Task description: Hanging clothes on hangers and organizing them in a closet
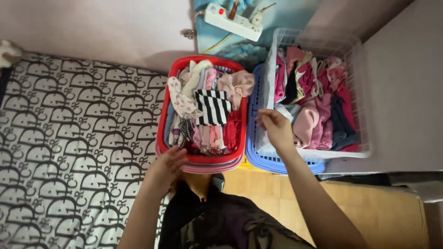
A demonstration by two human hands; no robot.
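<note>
The red basket [162, 121] is set on the floor against the patterned mattress [69, 138], packed with small folded garments, among them a black-and-white striped piece [212, 107] lying on top near the middle. Its near rim is touched by the left hand [167, 167], whose fingers are spread loosely along the edge, apparently to steady the basket; nothing is gripped. The right hand [276, 128] is held over the near left corner of the blue basket [277, 163], just beside the red one, with fingers curled narrowly; whether a fold of pale cloth is pinched cannot be told. Inside the blue basket, a white wire basket [355, 60] is seated, tilted, filled with pink, dark blue and red clothes. A white power strip [233, 20] lies behind the 2 baskets, against the wall.
</note>
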